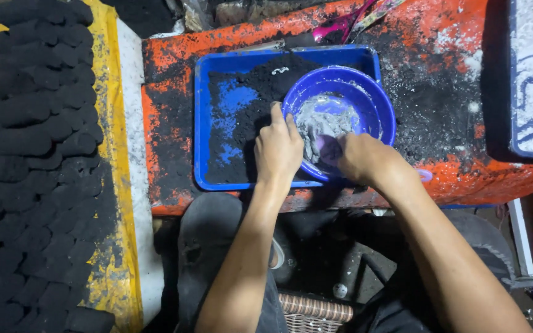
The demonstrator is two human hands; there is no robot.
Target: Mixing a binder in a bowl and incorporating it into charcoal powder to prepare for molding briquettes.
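Orange soot-stained worktop [451, 179], with a shallow blue plastic tray [202, 123] of black powder.
A round blue plastic bowl [374, 102] of grey paste is steadied in the tray by the left hand [277, 151], fingers together; the right hand [356, 157] is curled inside, grip unclear.

Both bare forearms reach up from the lower edge of the view and draw close together at the near edge of the tabletop [464, 176]. The left hand [277, 148] lies palm down, back of the hand toward the camera, fingers held together and stretched forward, the index finger longest. The left wrist is straight, in line with the forearm. The right hand [354, 157] sits just beside it, curled, knuckles up, fingers bent under and blurred, so their grip cannot be made out. The right forearm slants in from the lower right corner.
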